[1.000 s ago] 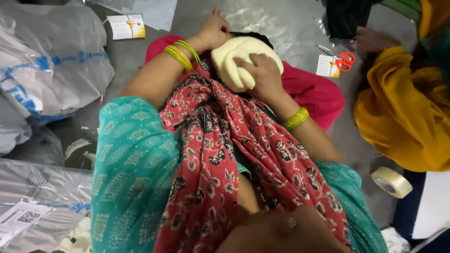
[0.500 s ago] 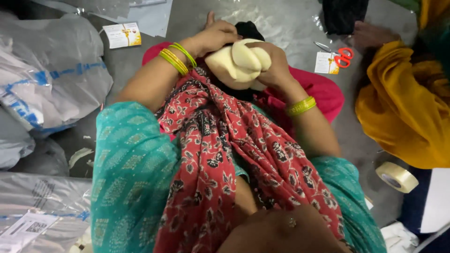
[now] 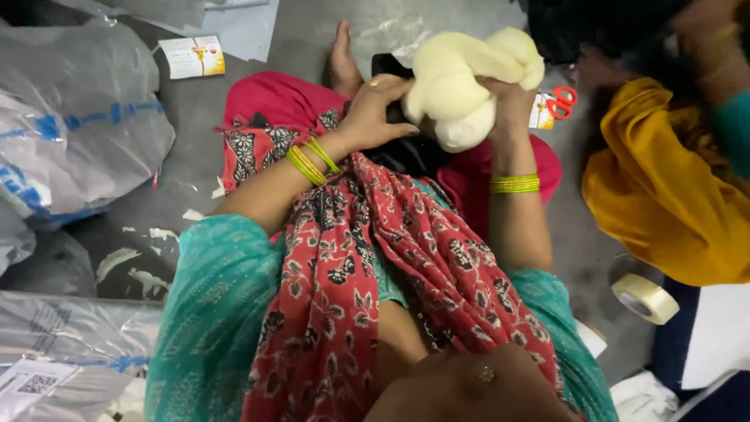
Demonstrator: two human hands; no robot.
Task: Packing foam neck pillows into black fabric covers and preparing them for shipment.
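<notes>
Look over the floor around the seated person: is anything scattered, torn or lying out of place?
Yes. Torn white scraps litter the grey floor beside the left arm, near the plastic bags. A tape roll lies loose at the right. The cream cloth bundle itself sits between both hands, undamaged.

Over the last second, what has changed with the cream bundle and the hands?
The cream cloth bundle has been lifted off the lap and twisted into a tighter knot. The right hand keeps its grip beneath it; the left hand has slid to its side. The scissors and tape roll stayed put.
</notes>
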